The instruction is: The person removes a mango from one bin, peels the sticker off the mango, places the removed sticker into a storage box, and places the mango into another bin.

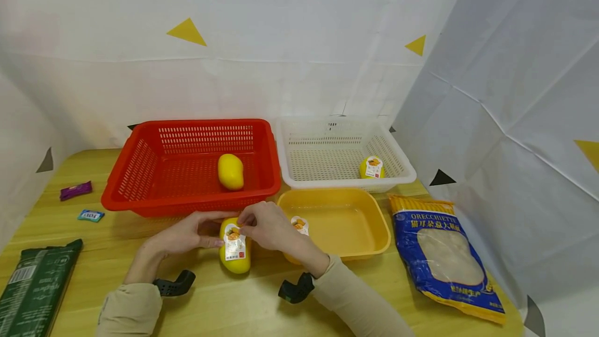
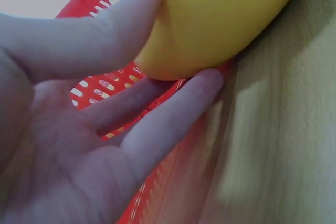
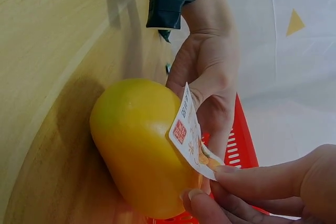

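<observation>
A yellow mango lies on the table in front of the red basket, with a white printed label on its upper side. My left hand holds it from the left, thumb at the label's edge and fingers against the fruit's far end. From the right, my right hand pinches the label's far end between thumb and finger. In the right wrist view the label stands partly off the mango. The left wrist view shows the bare underside of the mango beside the left fingers.
Behind are a red basket with an unlabelled mango and a white basket with a labelled mango. A yellow tray stands right, another label at its left side. Pasta bag, green packet and small wrappers flank these.
</observation>
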`<state>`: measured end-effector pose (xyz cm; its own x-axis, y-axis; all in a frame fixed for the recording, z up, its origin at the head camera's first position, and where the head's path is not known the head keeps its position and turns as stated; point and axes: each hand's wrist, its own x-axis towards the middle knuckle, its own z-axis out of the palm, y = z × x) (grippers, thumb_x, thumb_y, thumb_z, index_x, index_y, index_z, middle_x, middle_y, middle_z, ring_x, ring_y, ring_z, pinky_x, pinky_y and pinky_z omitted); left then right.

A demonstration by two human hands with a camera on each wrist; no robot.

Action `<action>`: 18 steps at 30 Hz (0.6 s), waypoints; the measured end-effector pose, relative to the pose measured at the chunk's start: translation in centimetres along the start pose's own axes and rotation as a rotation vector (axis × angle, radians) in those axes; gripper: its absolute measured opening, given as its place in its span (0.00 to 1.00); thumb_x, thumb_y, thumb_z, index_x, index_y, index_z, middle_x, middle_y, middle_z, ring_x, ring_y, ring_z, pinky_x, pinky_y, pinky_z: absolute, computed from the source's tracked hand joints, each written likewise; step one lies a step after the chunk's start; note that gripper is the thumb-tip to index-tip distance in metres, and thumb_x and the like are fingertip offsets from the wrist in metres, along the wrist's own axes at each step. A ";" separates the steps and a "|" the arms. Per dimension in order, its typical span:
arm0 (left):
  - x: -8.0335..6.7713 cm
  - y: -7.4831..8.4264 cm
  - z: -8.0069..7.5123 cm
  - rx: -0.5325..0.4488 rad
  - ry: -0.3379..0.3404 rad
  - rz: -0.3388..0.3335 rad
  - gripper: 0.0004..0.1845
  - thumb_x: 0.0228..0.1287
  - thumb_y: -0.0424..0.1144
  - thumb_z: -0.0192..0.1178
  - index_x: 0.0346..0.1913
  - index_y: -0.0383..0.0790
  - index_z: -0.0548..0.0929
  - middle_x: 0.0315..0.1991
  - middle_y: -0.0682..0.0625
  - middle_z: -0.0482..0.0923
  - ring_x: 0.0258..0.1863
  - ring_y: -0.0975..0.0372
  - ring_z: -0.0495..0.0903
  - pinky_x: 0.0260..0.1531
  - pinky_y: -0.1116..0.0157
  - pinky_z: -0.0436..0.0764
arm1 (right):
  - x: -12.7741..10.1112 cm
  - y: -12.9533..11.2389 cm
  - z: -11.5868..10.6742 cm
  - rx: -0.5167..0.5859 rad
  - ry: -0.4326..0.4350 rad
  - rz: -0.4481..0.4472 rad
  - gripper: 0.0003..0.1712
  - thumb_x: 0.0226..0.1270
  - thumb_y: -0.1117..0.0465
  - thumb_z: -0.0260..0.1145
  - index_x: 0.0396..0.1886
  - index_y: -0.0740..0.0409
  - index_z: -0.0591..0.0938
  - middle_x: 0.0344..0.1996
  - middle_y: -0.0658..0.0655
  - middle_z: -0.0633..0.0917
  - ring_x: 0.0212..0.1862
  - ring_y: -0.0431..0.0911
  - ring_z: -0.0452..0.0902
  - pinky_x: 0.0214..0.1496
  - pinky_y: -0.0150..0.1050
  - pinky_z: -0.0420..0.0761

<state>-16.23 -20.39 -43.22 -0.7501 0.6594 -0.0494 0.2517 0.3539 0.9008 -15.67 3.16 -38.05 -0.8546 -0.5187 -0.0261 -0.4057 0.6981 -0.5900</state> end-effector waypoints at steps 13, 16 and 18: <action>-0.1 0.0 -0.1 -0.009 0.013 0.000 0.31 0.65 0.43 0.67 0.71 0.46 0.73 0.67 0.45 0.74 0.66 0.45 0.70 0.65 0.37 0.68 | -0.3 -0.5 -0.8 0.079 -0.015 0.014 0.04 0.64 0.61 0.73 0.38 0.53 0.87 0.29 0.43 0.84 0.31 0.34 0.76 0.36 0.27 0.76; 0.0 -0.1 -0.1 -0.007 0.012 0.009 0.31 0.65 0.43 0.67 0.71 0.46 0.73 0.67 0.45 0.74 0.66 0.45 0.70 0.65 0.38 0.67 | -0.5 -0.5 -0.9 0.099 -0.011 0.000 0.04 0.64 0.62 0.72 0.38 0.53 0.85 0.28 0.44 0.84 0.30 0.34 0.76 0.35 0.27 0.76; 0.0 -0.1 -0.1 -0.007 0.012 0.011 0.32 0.65 0.43 0.67 0.71 0.46 0.73 0.67 0.45 0.74 0.66 0.46 0.70 0.65 0.38 0.67 | -0.6 -0.5 -0.9 0.115 -0.008 -0.008 0.05 0.64 0.62 0.72 0.38 0.53 0.85 0.28 0.44 0.84 0.30 0.35 0.76 0.35 0.27 0.77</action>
<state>-16.30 -20.45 -43.24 -0.7547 0.6552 -0.0341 0.2558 0.3417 0.9043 -15.26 3.52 -37.01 -0.8485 -0.5284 -0.0272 -0.3725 0.6331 -0.6786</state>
